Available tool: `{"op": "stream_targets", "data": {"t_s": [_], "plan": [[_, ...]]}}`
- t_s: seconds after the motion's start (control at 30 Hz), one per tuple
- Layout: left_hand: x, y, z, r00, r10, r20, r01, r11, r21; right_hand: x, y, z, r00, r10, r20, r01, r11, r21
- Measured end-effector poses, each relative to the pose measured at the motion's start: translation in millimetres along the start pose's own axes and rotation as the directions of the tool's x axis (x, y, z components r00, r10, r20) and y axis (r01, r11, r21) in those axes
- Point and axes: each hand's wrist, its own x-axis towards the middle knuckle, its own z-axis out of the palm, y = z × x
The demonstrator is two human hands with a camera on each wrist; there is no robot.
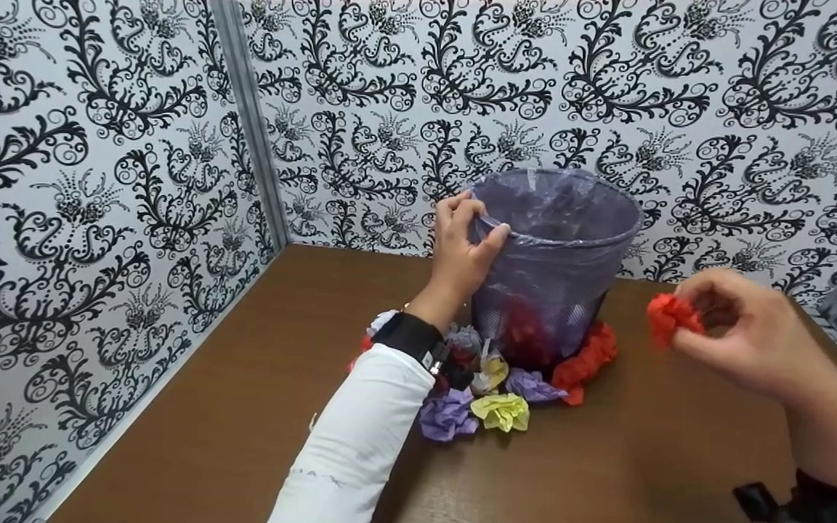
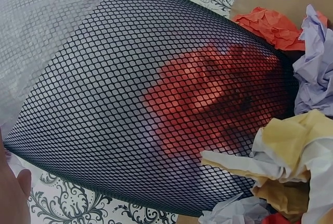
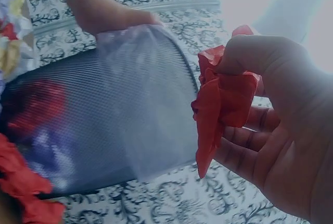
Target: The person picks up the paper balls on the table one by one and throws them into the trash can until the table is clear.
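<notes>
A black mesh bin (image 1: 556, 290) lined with a purple plastic bag (image 1: 571, 211) stands on the brown table (image 1: 229, 407). My left hand (image 1: 462, 243) grips the bag's edge at the bin's left rim. To the bin's right, my right hand (image 1: 734, 330) pinches a crumpled red paper ball (image 1: 669, 316) in the air; the right wrist view shows this red paper ball (image 3: 221, 104) between thumb and fingers. Red paper (image 2: 208, 99) shows through the mesh inside the bin. Several crumpled paper balls, purple (image 1: 447, 415), yellow (image 1: 502, 410) and red (image 1: 585, 359), lie at the bin's foot.
Walls with black-and-white swirl wallpaper (image 1: 99, 203) close in the table on the left, back and right. Bare brown table stretches left of my white sleeve (image 1: 360, 443) and in front of the paper heap.
</notes>
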Motion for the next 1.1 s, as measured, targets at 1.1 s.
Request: {"op": "stream_targets", "data": {"t_s": [1.1], "plan": [[-0.4,3.4,-1.5,0.999,-0.034,0.020,0.033,0.999,0.037,215.1,-23.6,-30.0,0.917,0.358,0.177,-0.327,0.928,-0.180]]}}
